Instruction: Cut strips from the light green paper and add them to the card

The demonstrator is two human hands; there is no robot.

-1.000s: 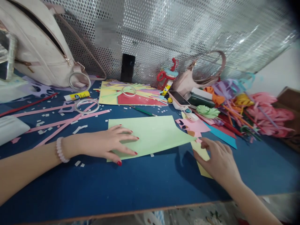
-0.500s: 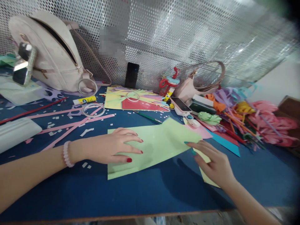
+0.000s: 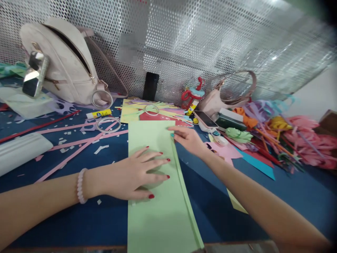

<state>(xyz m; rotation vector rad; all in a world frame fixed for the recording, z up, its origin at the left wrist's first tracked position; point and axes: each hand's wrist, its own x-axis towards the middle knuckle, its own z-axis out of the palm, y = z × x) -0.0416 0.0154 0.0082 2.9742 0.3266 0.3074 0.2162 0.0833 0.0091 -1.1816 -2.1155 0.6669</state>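
Left hand [image 3: 131, 175], right hand [image 3: 188, 138] flat on smooth green paper [image 3: 158, 218]

Green sheet [image 3: 160, 211] btm cut off by frame; wall patch [image 3: 128, 43] blurred.

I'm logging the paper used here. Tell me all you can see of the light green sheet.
The light green sheet is plain, matte paper, long and lying flat on the blue table, its near end reaching the table edge. Its right edge shows a narrow fold. The left hand presses flat on it; the right hand touches its far right corner.
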